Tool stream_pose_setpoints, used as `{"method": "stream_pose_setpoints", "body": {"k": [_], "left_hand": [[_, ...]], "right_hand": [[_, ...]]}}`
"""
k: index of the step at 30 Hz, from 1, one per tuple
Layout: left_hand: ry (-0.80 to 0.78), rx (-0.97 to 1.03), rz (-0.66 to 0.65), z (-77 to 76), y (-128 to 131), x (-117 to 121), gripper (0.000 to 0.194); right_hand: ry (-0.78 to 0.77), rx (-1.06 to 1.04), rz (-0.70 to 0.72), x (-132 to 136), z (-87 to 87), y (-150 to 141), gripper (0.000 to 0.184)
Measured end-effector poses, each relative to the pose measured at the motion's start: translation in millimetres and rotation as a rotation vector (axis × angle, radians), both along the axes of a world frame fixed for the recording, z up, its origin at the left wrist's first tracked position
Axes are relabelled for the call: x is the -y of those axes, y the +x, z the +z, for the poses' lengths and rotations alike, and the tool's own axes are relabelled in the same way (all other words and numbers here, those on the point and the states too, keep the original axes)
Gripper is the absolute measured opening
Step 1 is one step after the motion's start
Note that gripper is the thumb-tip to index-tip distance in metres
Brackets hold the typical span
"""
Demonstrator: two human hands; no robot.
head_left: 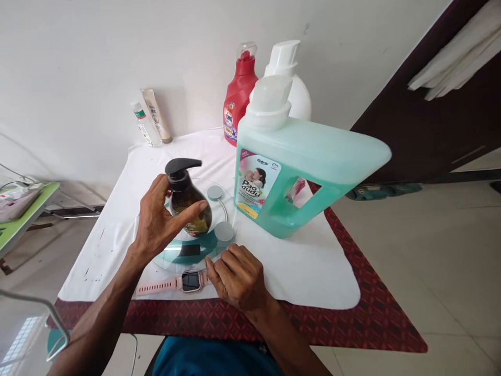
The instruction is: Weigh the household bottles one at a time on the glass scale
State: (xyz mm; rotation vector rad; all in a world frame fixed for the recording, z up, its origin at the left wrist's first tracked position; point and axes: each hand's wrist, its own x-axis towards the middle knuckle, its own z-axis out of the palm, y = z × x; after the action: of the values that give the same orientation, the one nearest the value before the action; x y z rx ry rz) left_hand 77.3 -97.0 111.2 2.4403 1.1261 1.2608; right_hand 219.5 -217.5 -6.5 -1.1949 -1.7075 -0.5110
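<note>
My left hand (160, 219) is closed around a dark pump bottle (191, 206), its thumb across the front and its fingers at the far left side. The bottle has a black pump head and stands on a round glass scale (166, 257) with a dark display and round metal pads. Below the scale lies a smartwatch (190, 281) with a pink strap. Beside that strap my right hand (238, 277) rests at the table's front, fingers curled in and thumb at the strap's right end. Its fingertips are partly hidden, and I see nothing held in it.
A large green detergent jug (313, 151) stands right of the scale. Behind it are a red bottle (240, 86) and a white bottle (301, 96). A clear bottle (146, 125) and a beige tube (157, 117) stand by the wall. White cloth covers much of the table (376, 313).
</note>
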Motion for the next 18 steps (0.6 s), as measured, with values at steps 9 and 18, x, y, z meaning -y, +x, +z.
{"method": "stream_pose_setpoints", "body": {"k": [9, 18], "left_hand": [[-0.036, 0.066, 0.111, -9.6, -22.9, -24.6, 0.039], [-0.038, 0.023, 0.048, -17.7, -32.1, -35.7, 0.045]], "right_hand": [[-0.063, -0.017, -0.018, -8.3, -6.3, -2.3, 0.043], [-0.138, -0.109, 0.010, -16.9, -4.0, -3.4, 0.013]]}}
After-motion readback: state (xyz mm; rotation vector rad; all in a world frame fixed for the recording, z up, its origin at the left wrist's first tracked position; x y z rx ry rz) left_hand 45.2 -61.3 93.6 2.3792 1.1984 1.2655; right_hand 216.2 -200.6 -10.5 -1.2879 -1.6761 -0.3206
